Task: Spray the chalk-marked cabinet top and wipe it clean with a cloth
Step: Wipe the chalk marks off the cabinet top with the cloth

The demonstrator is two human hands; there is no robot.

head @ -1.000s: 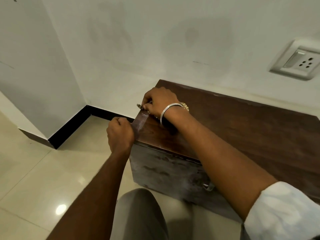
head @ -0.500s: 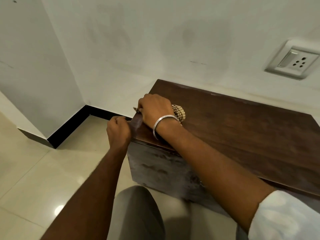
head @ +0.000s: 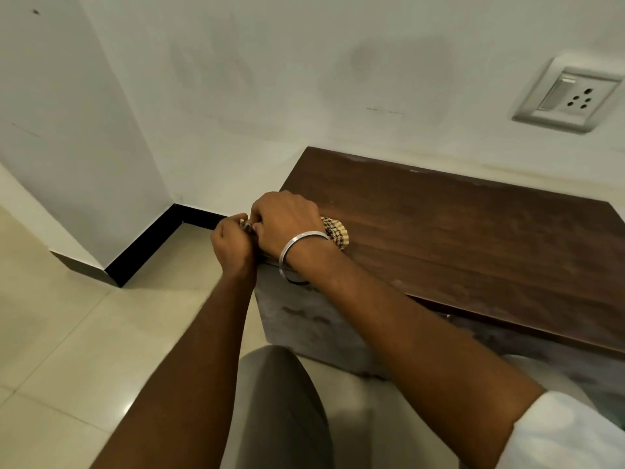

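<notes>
The dark wooden cabinet top fills the right side of the head view, with faint pale smears along its back edge. My right hand lies at the top's front left corner and holds a bunched checked cloth, which pokes out behind my wrist. My left hand is curled in a fist just off that corner, touching my right hand and pinching the cloth's end. No spray bottle is in view.
The cabinet's dusty grey front drops to a cream tiled floor. White walls with a black skirting form a corner at the left. A wall socket sits above the cabinet. My knee is below.
My right hand with the cloth has slid back toward the front left corner, and my left hand has risen to meet it. The pale smear at that corner no longer shows.
</notes>
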